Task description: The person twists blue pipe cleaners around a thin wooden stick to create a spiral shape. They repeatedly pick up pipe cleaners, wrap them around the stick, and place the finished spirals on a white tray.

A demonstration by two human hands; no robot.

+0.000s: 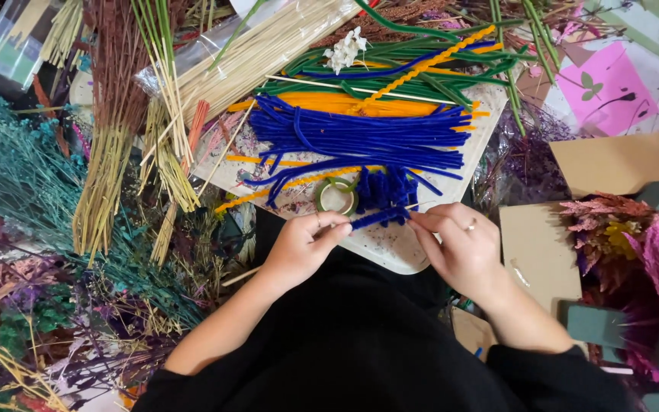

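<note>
Your left hand (303, 246) and right hand (459, 243) both pinch one blue pipe cleaner (379, 219) over the white tray (390, 248), beside the green tape roll (335, 196). Keep it taut; twist close to your fingertips.

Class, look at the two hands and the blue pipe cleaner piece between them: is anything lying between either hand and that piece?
Nothing visible does. The left hand and right hand both already pinch the blue pipe cleaner piece at its ends. The roll of green tape lies just beyond it on the white board, not between.
</note>
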